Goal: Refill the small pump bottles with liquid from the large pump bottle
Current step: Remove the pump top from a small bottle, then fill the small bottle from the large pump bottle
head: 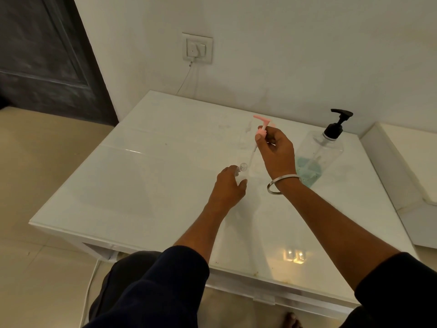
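The right hand (275, 151) pinches a pink pump (262, 129) by its collar, its tube hanging above the open neck of a small clear bottle (241, 168). The left hand (229, 185) grips that bottle on the white table (142, 176). The large bottle (319, 155), black-topped with blue liquid, stands just right of the raised wrist.

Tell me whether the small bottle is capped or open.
Open. The small bottle in the left hand shows a bare neck; the right hand holds its pink pump lifted out.
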